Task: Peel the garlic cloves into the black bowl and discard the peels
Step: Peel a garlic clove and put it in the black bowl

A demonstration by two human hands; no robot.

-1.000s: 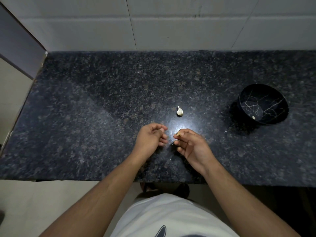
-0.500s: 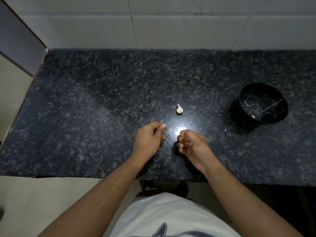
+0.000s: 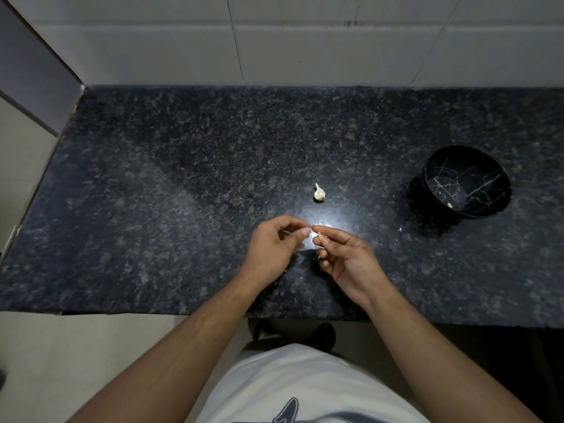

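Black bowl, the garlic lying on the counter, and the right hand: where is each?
black bowl (image 3: 439,166): head view, far rim.
garlic (image 3: 319,194): head view, its body.
right hand (image 3: 348,257): head view, back of hand.

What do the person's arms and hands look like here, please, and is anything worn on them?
Both forearms are bare from elbow to wrist, with no sleeves in view. The left hand and right hand show no gloves, rings, watch or bracelets. Below them shows a light shirt with a dark printed mark.

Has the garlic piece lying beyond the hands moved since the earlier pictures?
No. The garlic piece lies at the same spot on the countertop, left of the black bowl.
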